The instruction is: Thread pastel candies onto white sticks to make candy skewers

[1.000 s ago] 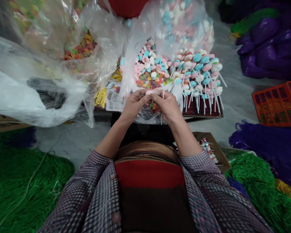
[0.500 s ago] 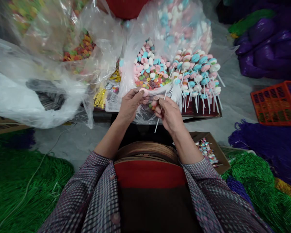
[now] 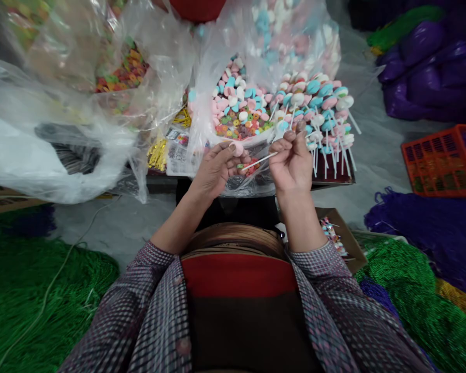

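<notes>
My left hand (image 3: 218, 165) pinches a pink marshmallow (image 3: 238, 148) between thumb and fingers at the table's near edge. My right hand (image 3: 292, 159) is turned palm up with its fingers closed round a white stick (image 3: 259, 162). The stick's free end points left toward my left hand, and its other end is hidden in my fingers. Just beyond my hands, a clear plastic bag holds pink, white and blue marshmallows (image 3: 233, 98) and coloured gummy rings (image 3: 236, 128). To the right, many finished candy sticks (image 3: 326, 111) lie piled with their white ends toward me.
Gold twist ties (image 3: 157, 154) lie left of the bag. Another plastic bag of gummy rings (image 3: 128, 70) stands at the back left. A cardboard box (image 3: 351, 243) with wrapped pieces sits below right. An orange crate (image 3: 437, 161) and green strands (image 3: 42, 290) are on the floor.
My right hand has moved right and turned palm up, swinging the stick from near upright to pointing left. My left hand still holds the pink marshmallow, slightly farther right.
</notes>
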Demonstrator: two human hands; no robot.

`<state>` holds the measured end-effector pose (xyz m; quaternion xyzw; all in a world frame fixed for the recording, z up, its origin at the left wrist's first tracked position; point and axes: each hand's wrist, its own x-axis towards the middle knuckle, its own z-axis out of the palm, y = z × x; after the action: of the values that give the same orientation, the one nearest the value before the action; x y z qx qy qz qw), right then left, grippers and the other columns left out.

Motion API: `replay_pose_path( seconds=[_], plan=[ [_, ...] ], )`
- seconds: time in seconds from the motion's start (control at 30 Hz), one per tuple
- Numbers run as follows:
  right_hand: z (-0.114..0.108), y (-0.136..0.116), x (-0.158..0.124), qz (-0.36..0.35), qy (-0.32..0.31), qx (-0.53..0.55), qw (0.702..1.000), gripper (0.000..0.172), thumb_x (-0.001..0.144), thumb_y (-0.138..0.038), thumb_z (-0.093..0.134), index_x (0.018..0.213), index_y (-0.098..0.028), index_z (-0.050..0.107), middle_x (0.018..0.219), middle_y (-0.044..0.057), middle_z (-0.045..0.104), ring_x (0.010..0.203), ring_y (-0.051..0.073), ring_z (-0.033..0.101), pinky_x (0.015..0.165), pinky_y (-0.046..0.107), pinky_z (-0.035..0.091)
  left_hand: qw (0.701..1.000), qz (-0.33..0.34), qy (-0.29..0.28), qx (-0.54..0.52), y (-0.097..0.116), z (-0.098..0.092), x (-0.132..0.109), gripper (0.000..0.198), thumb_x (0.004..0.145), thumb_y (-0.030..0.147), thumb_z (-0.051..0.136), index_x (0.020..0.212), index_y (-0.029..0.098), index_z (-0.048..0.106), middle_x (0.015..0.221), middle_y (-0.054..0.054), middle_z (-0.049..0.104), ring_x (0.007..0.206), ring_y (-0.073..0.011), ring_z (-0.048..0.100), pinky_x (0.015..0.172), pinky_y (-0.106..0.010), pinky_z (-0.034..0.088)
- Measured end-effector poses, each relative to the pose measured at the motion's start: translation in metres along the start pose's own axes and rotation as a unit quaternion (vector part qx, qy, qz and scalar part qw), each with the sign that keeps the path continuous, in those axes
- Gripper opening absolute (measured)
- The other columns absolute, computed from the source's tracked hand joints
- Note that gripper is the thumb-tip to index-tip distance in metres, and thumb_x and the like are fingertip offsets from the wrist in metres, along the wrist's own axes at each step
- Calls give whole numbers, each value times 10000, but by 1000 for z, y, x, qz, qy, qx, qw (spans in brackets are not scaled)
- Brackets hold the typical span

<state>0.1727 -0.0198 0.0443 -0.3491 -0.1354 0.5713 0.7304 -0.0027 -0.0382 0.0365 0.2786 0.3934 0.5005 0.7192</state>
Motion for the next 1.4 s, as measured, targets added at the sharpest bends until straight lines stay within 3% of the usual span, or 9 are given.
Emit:
replay_pose_path(
  seconds=[0.17,0.27,0.5,0.67,0.77,0.93,1.13,1.23,1.4],
  plan=[
    [-6,3,2,17,18,11,1000,320,1073,-290,503,1357,-358,634,743,-31,583,612,143,558,619,295,555,1000,-4,-10,-28,0,7,-5,297,837,394,860,933,201,656,903,-27,807,940,-210,821,790,-281,659],
    [-12,4,5,12,20,-60,998,294,1066,-361,536,1333,-360,658,795,0,599,687,161,603,674,318,573,999,-3,-12,-35,1,9,-7,272,859,378,847,943,204,655,922,-31,806,943,-214,822,796,-298,662],
    [-28,11,0,-63,-76,-216,971,343,956,-602,658,1212,-376,684,862,11,627,803,185,632,740,344,576,999,14,11,-37,3,7,-5,249,903,388,809,945,200,652,930,-32,802,969,-191,819,815,-267,664],
    [-35,10,-16,-60,-58,-215,973,296,910,-588,718,1090,-356,678,916,-2,682,859,173,680,794,349,596,998,45,27,-26,5,-3,2,276,881,404,824,871,194,645,894,-23,796,878,-154,806,816,-246,656],
    [-31,4,-16,-77,-18,-188,979,264,959,-555,665,1119,-347,686,961,19,688,934,197,712,829,380,614,999,33,22,-27,0,-6,4,308,844,417,851,890,198,639,912,-22,793,863,-155,798,808,-264,648],
    [-11,-1,-19,-95,-11,-165,982,273,1042,-468,525,1256,-366,659,999,36,657,1029,217,720,888,408,616,999,15,31,-33,-12,-4,5,388,785,420,895,989,214,637,962,-36,801,965,-210,804,800,-298,631],
    [16,1,-38,-126,20,-141,982,216,1048,-348,428,1197,-354,584,901,23,577,897,193,680,962,426,587,999,4,34,-30,-17,-3,6,423,754,447,908,980,218,633,975,-46,792,964,-232,804,738,-288,604],
    [17,10,-47,-137,-8,-188,973,146,1024,-445,476,1094,-345,555,883,16,568,851,195,651,953,428,582,999,4,19,-40,-17,-2,6,399,767,449,891,964,218,631,962,-46,791,922,-225,807,692,-281,599],
    [9,22,-58,-116,-40,-264,957,375,932,-691,590,1061,-340,565,863,26,602,927,244,668,829,427,593,996,-9,42,-77,-16,-5,10,395,713,411,913,910,209,636,888,-28,786,803,-176,787,675,-262,605]
  ],
)
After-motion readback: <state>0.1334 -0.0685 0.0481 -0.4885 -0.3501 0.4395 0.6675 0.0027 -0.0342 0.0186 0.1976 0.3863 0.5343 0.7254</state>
